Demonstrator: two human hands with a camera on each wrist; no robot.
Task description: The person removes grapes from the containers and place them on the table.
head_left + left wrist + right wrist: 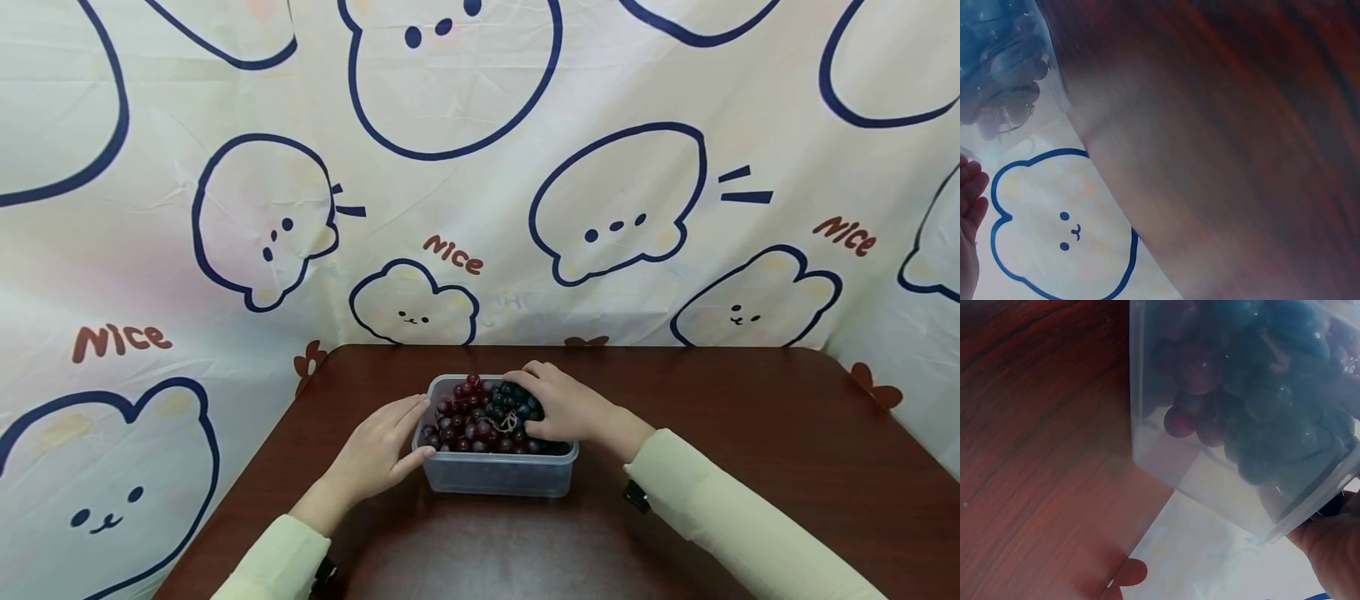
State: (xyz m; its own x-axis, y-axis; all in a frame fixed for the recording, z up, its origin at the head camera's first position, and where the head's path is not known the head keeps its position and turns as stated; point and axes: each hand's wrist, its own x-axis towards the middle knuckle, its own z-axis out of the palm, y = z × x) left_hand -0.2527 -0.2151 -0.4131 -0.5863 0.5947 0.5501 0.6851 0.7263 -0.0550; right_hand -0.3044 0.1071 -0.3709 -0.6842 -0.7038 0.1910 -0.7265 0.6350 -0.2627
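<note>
A clear plastic container (498, 478) stands on the table, filled with grapes. Dark red grapes (463, 421) fill its left and middle, while a bunch of blackish grapes (516, 403) lies at the right end with its pale stem showing. My left hand (378, 446) rests against the container's left side, fingers extended and thumb near the front rim. From the right, my right hand (568, 403) reaches over the rim and curls its fingers and thumb round the black bunch. The right wrist view shows the grapes (1197, 369) through the container's wall; that hand's fingertips are largely hidden.
The brown wooden table (480, 550) extends around the container on all sides. Behind and at both sides hangs a pale cloth (510, 200) printed with cartoon bears and lettering. The table's left edge slants beside the left forearm.
</note>
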